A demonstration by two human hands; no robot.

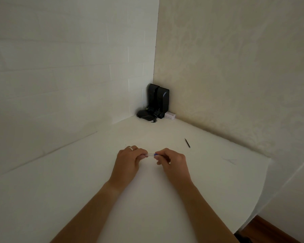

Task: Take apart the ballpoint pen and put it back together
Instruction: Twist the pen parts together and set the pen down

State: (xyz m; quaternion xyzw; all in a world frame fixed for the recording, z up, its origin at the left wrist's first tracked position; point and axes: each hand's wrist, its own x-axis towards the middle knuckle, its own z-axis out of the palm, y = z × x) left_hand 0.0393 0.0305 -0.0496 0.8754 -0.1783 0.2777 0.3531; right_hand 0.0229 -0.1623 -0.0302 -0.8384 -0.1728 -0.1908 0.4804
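A short stretch of clear pen barrel (150,154) shows between my two hands, just above the white table (77,190). My left hand (128,160), with a ring on one finger, is closed around the barrel's left end. My right hand (171,161) pinches a small blue part (155,155) at the barrel's right end. The rest of the pen is hidden inside my fingers. A thin dark refill (187,142) lies loose on the table, beyond my right hand.
Two black speakers (158,99), a dark mouse (145,115) with cables and a small white box (170,116) sit in the far corner. Walls close the table at left and back. The table's edge drops off at the right (263,190).
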